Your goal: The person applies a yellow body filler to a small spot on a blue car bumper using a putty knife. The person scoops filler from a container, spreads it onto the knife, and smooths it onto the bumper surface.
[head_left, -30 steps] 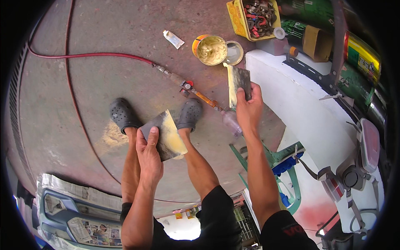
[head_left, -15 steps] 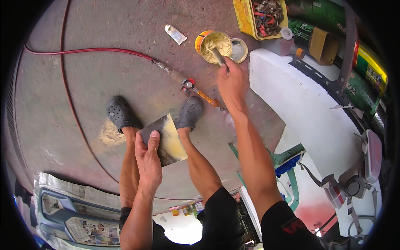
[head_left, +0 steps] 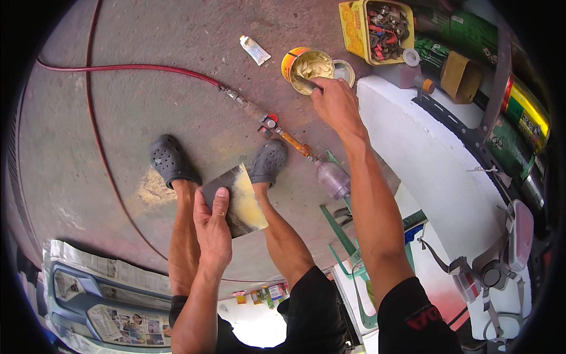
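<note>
My left hand (head_left: 213, 230) grips a dark flat mixing board (head_left: 219, 184), thumb on top. Pale yellow putty (head_left: 249, 203) is smeared over the board's right side. Ahead and to the right, my right hand (head_left: 339, 109) is closed round a putty knife (head_left: 306, 82), its handle mostly hidden in the fingers. The blade dips into an orange-and-yellow can (head_left: 288, 65) of cream putty (head_left: 315, 62). Beside the can lies its round lid (head_left: 345, 72), partly behind my hand. A white tube (head_left: 254, 51) lies left of the can.
A red hose (head_left: 147, 68) runs to a spray gun (head_left: 271, 123) with a cloudy cup (head_left: 333, 179). Right stand a yellow tub (head_left: 356, 35) of small parts, a white block (head_left: 407, 124), green cylinders (head_left: 513, 133) and a respirator (head_left: 492, 265). Lower left is a newspaper-masked bumper (head_left: 76, 298).
My right hand has shifted slightly right and down, and the knife now lies flatter at the can's near side. My left hand and the board have barely moved.
</note>
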Tool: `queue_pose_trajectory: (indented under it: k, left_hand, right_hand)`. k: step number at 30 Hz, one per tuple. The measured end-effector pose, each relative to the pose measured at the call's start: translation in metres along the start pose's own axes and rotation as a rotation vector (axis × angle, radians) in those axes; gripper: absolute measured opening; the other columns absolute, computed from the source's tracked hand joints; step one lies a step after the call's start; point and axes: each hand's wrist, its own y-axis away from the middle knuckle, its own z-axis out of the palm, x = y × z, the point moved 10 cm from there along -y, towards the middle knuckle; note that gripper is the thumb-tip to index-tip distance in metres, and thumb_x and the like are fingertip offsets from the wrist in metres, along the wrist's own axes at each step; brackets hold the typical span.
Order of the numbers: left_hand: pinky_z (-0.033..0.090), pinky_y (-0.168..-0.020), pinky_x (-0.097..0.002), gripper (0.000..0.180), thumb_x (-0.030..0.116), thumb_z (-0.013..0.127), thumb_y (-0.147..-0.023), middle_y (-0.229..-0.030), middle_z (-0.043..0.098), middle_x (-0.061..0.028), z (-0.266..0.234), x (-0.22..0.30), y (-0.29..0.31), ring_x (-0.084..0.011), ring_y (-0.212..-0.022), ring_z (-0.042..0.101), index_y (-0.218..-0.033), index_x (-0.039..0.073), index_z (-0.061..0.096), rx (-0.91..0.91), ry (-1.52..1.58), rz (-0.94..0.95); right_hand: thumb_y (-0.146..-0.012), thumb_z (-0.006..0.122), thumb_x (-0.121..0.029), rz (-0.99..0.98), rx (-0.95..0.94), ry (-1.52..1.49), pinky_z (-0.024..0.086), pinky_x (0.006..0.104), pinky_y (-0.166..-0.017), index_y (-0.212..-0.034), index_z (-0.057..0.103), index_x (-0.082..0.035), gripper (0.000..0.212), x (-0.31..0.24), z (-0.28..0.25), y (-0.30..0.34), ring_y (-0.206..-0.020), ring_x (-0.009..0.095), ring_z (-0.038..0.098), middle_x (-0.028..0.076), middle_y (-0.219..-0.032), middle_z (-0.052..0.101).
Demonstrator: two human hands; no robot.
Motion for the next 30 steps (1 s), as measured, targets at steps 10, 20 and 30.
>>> queue_pose_trajectory:
  k: [10, 20, 30]
  left_hand:
    - [0.047, -0.099, -0.0284, 0.028, 0.027, 0.064, -0.112, -0.116, 0.065, -0.0031, 0.006, -0.005, -0.002, -0.0099, -0.106, 0.058, -0.127, 0.004, 0.058, 0.023, 0.063, -0.028]
    - [0.060, -0.095, -0.0336, 0.024, 0.022, 0.060, -0.112, -0.124, 0.067, -0.0073, 0.035, -0.012, 0.003, -0.0149, -0.109, 0.069, -0.131, 0.007, 0.056, -0.129, 0.403, -0.243]
    - [0.061, -0.089, -0.0315, 0.022, 0.019, 0.063, -0.111, -0.116, 0.070, -0.0046, 0.028, -0.009, 0.011, -0.0116, -0.103, 0.070, -0.130, 0.009, 0.057, -0.263, 0.391, -0.268]
  right_hand:
    - [-0.096, 0.063, -0.015, 0.263, -0.005, -0.289, 0.054, 0.0511, -0.096, -0.128, 0.070, -0.006, 0.034, 0.022, -0.050, 0.048, -0.113, 0.043, 0.068, 0.024, -0.113, 0.075]
    - [-0.082, 0.077, 0.004, -0.416, 0.081, -0.454, 0.051, 0.0561, -0.109, -0.132, 0.069, -0.016, 0.054, -0.073, -0.079, 0.199, -0.127, 0.039, 0.065, 0.012, -0.139, 0.068]
    - [-0.084, 0.084, -0.019, -0.704, -0.039, -0.352, 0.042, 0.0659, -0.118, -0.129, 0.071, -0.030, 0.048, -0.097, -0.051, 0.225, -0.142, 0.039, 0.055, 0.001, -0.151, 0.060]
